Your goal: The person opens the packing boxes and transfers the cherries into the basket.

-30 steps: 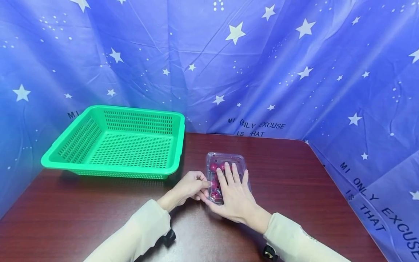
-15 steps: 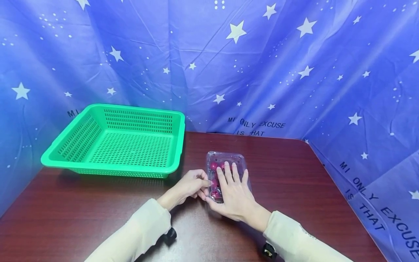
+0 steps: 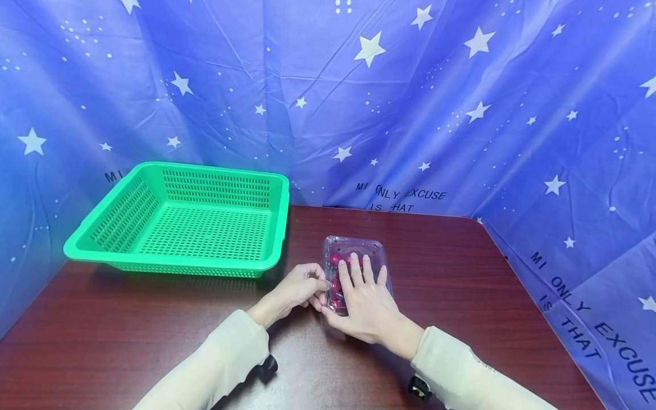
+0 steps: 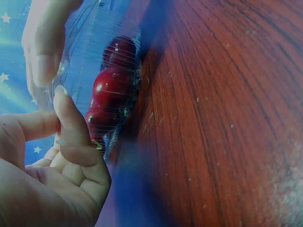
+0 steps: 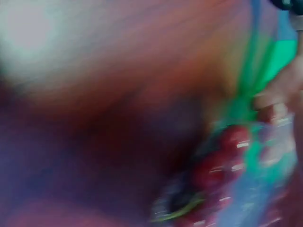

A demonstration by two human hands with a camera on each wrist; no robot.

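Note:
A clear plastic clamshell box with red cherries in it lies on the table right of the middle. The left hand is at the box's left edge, thumb and forefinger pinching the rim of the lid. In the left wrist view, its other fingers curl below the thumb. The right hand lies with spread, straight fingers on top of the lid, its thumb reaching toward the left hand. It covers much of the fruit in the head view. The right wrist view is blurred, with a green stem showing among the cherries.
A green perforated plastic basket stands at the back left of the dark red wooden table. A blue cloth with white stars hangs behind the table and along its sides.

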